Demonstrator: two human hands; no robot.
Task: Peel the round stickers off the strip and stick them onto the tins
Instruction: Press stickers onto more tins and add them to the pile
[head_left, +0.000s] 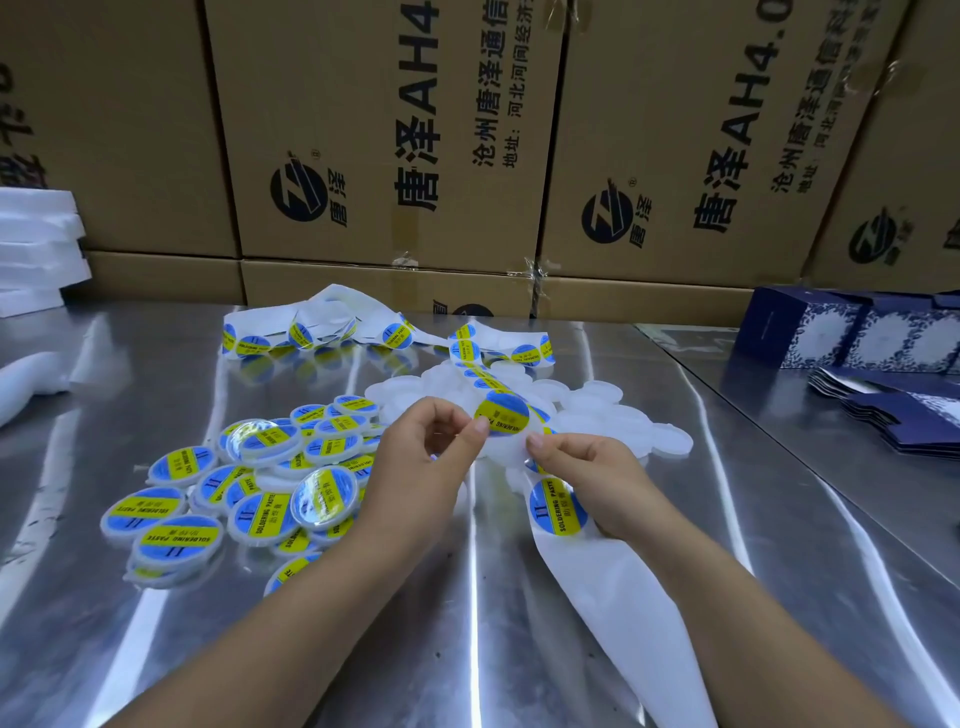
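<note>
The left hand (426, 449) pinches the left edge of a round sticker (501, 413) between thumb and forefinger. The blue and yellow sticker sits over a white tin (496, 448) raised between both hands; whether it is already stuck down flat cannot be told. The right hand (589, 470) is curled, its thumb tip at the tin's right rim, and it grips the strip (623, 613). The white backing runs out from under the palm toward the near right edge. One more sticker (558, 506) sits on the strip just below that hand.

Beyond the hands, the strip climbs toward the far side, past a cluster of unlabelled tins (597, 402) lying on the table (467, 597). To the left lies a heap of labelled tins (249, 483), overlapping one another. Farther back, a loose coil of backing (311, 317) with a few stickers rests near the table's far edge.

Cardboard boxes (363, 130) stand along the far side. A stack of white foam (36, 244) sits far left, and dark blue printed cartons (831, 332) sit far right
</note>
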